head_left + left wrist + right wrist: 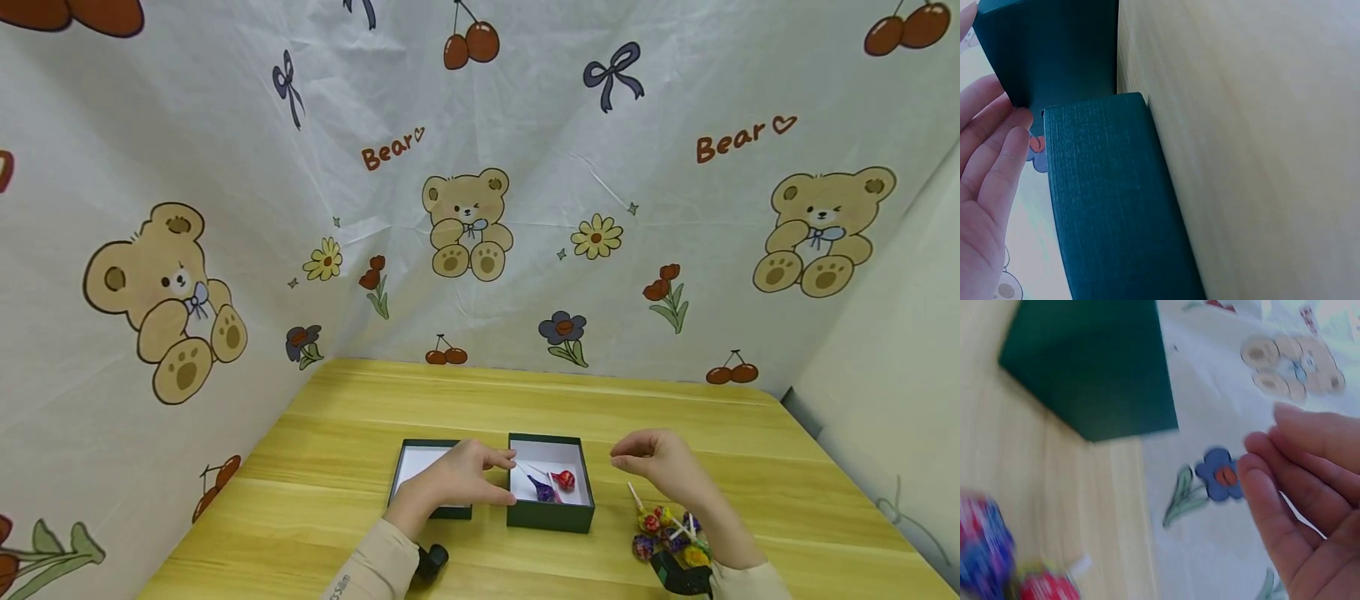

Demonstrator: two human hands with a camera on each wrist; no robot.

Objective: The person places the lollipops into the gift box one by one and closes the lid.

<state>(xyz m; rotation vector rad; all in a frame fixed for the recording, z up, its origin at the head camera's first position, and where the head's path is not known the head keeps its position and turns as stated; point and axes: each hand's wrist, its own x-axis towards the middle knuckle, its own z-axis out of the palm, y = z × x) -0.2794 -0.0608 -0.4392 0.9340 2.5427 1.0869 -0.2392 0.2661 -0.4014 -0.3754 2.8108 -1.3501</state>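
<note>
A dark green box point(550, 517) with a white inside stands in the middle of the table. In it lie a purple-wrapped lollipop point(542, 489) and a red-wrapped lollipop point(564, 480), with another stick beside them. My left hand point(474, 475) is at the box's left wall, thumb and forefinger spread; in the left wrist view its fingers point(1007, 147) touch or nearly touch the green wall. To the right of the box, my right hand point(660, 462) hovers with loosely bent fingers and nothing visible in them. Below it lies a pile of wrapped lollipops point(649, 522).
A shallow green-edged lid or tray point(420, 457), white inside, lies left of the box, partly behind my left hand. Black wrist devices point(431, 562) sit at both wrists. A bear-printed cloth point(525, 125) hangs behind and left of the wooden table point(337, 467).
</note>
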